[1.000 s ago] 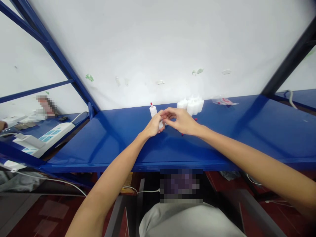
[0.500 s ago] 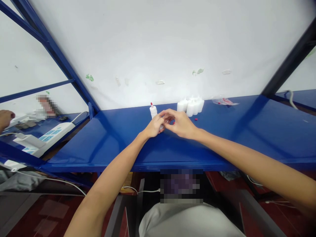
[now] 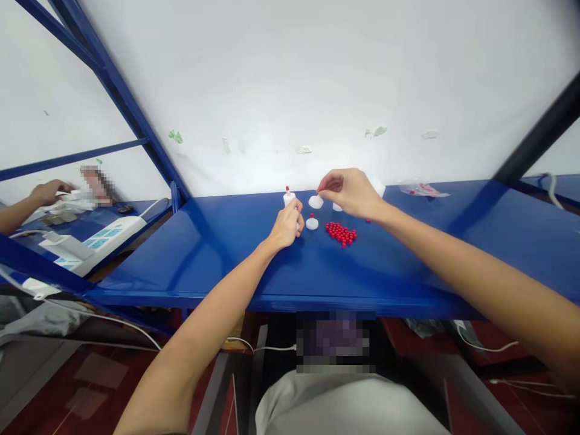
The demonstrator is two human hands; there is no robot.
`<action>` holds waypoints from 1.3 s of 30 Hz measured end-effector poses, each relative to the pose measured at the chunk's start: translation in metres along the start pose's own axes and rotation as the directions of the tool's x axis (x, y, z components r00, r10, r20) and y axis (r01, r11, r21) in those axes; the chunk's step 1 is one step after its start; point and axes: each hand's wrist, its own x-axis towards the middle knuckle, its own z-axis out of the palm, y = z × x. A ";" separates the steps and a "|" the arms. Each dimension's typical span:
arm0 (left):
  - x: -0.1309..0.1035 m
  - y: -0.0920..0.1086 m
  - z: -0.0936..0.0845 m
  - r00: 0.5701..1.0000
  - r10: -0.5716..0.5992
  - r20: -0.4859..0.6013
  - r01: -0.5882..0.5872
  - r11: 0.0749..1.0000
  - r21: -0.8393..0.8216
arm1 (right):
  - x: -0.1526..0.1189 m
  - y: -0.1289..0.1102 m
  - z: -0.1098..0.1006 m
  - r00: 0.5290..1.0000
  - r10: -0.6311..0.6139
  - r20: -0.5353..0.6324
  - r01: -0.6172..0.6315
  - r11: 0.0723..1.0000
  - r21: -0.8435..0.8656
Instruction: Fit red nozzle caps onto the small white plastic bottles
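Observation:
My left hand is closed around a small white plastic piece, mostly hidden by the fingers. Just behind it stands a white bottle with a red tip. My right hand pinches at the top of a white cone-shaped nozzle cap, held over the table or resting on it; I cannot tell which. Between the hands, a white nozzle cap with a red tip sits upright on the table. Small red caps lie in a loose pile in front of my right hand.
White bottles stand behind my right hand, mostly hidden. A clear bag with red bits lies on the blue table near the wall. To the left are a blue frame, a power strip and another person's hand.
My hands have come apart. The right hand moved up and away to the right, uncovering the red cap pile and the red-tipped nozzle cap. The view shifted slightly.

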 end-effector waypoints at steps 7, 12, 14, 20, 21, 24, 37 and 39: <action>0.000 0.001 0.000 0.995 0.040 0.091 -0.034 0.998 -0.061 | -0.002 0.014 0.028 0.973 -0.032 0.227 0.066 0.987 -0.144; 0.000 0.002 -0.001 0.987 0.033 0.155 -0.046 0.996 0.082 | 0.006 0.026 0.041 0.973 -0.050 0.224 0.096 0.975 -0.202; -0.002 0.003 -0.001 0.986 0.048 0.157 -0.071 0.987 0.146 | 0.008 0.028 0.041 0.974 -0.065 0.217 0.108 0.975 -0.193; -0.001 0.006 0.006 1.000 -0.018 -0.016 0.019 0.998 0.060 | -0.007 0.015 0.029 0.991 -0.077 0.109 0.070 0.995 0.069; 0.000 0.007 0.007 0.999 -0.036 -0.040 0.037 0.999 0.012 | -0.010 0.011 0.027 0.994 -0.053 0.100 0.035 0.985 0.168; 0.004 0.007 0.009 0.996 -0.068 -0.066 0.061 0.993 -0.103 | -0.017 0.000 0.026 0.993 -0.024 0.117 -0.023 0.922 0.386; 0.003 0.017 0.011 0.999 0.047 -0.014 -0.049 0.986 -0.161 | -0.024 -0.010 0.026 0.995 -0.060 0.078 0.028 0.933 0.358; 0.002 0.018 0.012 0.999 0.044 -0.021 -0.047 0.985 -0.167 | -0.025 -0.011 0.028 0.995 -0.043 0.086 0.010 0.937 0.350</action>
